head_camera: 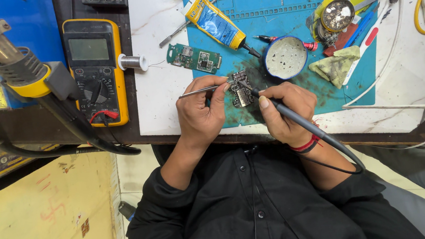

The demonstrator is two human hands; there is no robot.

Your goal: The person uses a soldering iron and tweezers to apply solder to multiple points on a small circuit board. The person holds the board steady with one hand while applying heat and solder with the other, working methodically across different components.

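Blue mat (pixel 285 15) — tube (pixel 216 20), tin (pixel 286 57) crowd the small board (pixel 241 89).

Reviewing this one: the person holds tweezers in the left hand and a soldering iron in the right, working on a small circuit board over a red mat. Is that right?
Not quite. The head view shows the mat is blue, not red. The rest holds: the left hand holds tweezers, the right hand holds the soldering iron, and both meet at the small circuit board.

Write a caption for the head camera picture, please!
Left hand holds tweezers, right hand a soldering iron, over a small circuit board.
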